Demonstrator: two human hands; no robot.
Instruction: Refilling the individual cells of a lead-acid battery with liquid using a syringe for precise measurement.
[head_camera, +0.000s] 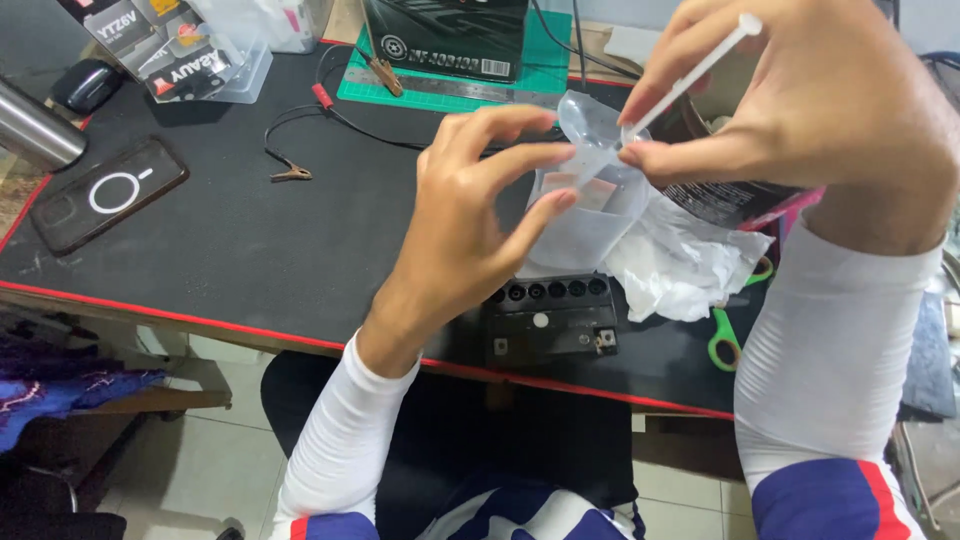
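while left hand (465, 215) steadies cup (585, 215) — right hand (790, 95) fingers pinch tube (690, 75), slanting lower-left into cup.

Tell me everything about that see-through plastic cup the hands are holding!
The plastic cup is cloudy, see-through and soft-looking, with a pouring lip at its rim. It is held upright above the small black battery. The left hand grips its side; the right hand pinches its rim and holds a thin white tube poking inside.

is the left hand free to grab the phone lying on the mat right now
Probably not at once: the left hand is steadying the translucent plastic container. The phone lies face down on the black mat with nothing between.
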